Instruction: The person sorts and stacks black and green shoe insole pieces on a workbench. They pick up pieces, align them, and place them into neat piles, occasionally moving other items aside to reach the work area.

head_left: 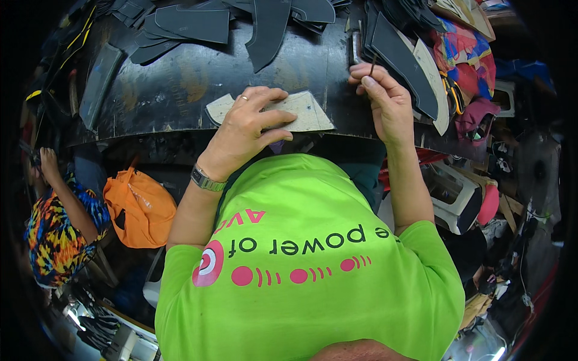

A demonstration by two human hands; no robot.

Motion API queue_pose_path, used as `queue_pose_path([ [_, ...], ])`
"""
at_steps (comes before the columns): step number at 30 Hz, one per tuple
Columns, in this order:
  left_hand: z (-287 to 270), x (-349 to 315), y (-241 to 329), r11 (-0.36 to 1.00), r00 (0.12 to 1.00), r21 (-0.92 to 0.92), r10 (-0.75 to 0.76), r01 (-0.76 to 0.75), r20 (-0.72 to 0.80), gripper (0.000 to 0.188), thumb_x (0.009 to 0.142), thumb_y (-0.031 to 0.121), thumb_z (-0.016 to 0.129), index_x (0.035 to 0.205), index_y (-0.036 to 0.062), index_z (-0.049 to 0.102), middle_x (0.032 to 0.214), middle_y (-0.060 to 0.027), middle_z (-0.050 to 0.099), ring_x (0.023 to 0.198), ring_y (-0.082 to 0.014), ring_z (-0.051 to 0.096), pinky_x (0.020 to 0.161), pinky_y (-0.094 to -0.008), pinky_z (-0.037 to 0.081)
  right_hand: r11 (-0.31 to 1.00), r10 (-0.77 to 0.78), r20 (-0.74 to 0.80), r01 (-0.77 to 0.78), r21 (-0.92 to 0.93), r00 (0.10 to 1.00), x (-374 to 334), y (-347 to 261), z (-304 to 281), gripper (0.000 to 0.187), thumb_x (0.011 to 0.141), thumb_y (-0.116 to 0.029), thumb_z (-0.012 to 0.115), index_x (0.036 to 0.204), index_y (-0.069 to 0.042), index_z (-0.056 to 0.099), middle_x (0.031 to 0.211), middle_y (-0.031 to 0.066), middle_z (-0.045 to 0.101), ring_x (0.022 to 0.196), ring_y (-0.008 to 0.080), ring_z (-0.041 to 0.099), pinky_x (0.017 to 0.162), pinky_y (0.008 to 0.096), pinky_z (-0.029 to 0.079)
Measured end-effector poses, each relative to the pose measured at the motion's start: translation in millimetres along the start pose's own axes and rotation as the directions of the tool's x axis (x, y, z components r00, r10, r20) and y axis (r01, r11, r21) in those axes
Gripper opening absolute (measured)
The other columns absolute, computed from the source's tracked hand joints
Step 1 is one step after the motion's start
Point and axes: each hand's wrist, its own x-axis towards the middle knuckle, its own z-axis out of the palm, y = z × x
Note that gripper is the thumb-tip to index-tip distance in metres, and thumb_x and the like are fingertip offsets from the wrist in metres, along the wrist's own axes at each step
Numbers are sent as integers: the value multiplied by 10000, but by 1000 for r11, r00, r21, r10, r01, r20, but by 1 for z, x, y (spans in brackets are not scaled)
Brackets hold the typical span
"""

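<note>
On the near edge of the dark table lies a pale, speckled flat pattern piece (310, 114). My left hand (250, 117), with a ring and a wristwatch (208, 178), rests over it, fingers spread and pressing it down. To the right, my right hand (388, 102) is raised above the table, thumb and fingers pinched on a thin dark stick-like tool (373, 63). Its exact kind cannot be made out. Black cut sheet pieces (404, 69) and a long pale strip (435, 90) lie just right of that hand.
More black cut pieces (191, 25) cover the table's far side. A dark flat bar (101, 84) lies at the left. Yellow-handled scissors (453, 93) sit by colourful cloth at the right. An orange bag (139, 207) and a co-worker's arm (72, 201) are at the lower left.
</note>
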Motion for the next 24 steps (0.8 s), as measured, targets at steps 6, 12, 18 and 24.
queue_pose_path([
  [6,-1,0,-2,1000,1000,-23,1,-1,19,291,761,200,812,1023,86,755,1232,-99,635,1180,-301,557,1003,-398,473,955,-111,-3,106,-276,994,-7,0,13,216,1001,-172,627,1093,-7,732,945,7,682,840,59,573,754,204,427],
  [12,2,-1,-2,1000,1000,-22,-10,10,-6,305,756,220,813,1025,91,751,1220,-101,634,1176,-302,558,1005,-409,464,958,-124,-28,112,-264,992,-7,4,20,236,1012,-213,624,1099,-24,734,901,11,691,787,53,580,713,194,430],
  [18,4,0,-2,1000,999,-16,-8,8,-38,298,753,230,813,1008,93,742,1200,-100,633,1166,-303,564,997,-415,462,998,49,-40,-50,-27,998,-7,13,15,205,1010,-162,616,1114,4,678,943,65,690,764,105,653,682,206,495],
  [24,4,0,-1,1000,999,6,-17,17,-38,349,716,231,845,1033,102,774,1200,-107,655,1162,-283,582,971,-379,497,1000,25,23,-26,14,999,-6,17,19,149,1011,-60,564,1128,24,603,1034,138,686,890,195,713,806,291,575],
])
